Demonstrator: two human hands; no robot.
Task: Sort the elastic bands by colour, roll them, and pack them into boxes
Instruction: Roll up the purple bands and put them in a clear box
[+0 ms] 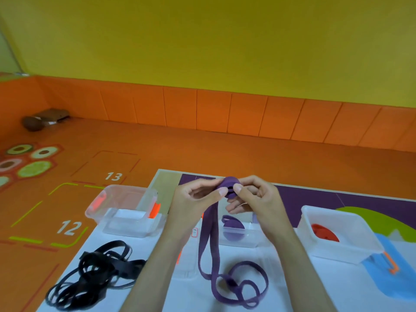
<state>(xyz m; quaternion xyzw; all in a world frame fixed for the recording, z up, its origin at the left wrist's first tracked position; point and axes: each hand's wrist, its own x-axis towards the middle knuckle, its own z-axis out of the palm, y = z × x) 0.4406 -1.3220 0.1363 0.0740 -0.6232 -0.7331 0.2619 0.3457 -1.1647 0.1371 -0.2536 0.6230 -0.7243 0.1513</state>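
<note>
Purple band [203, 255] tail coiled on the worktop [182, 298], black bands [94, 273] heaped to its left
Left hand [195, 199] and right hand [254, 199] each have a pinching grip on the band's rolled end, above a clear box [238, 242] holding a purple roll [233, 225]; a red roll [324, 231] sits in the right box [326, 212].
</note>
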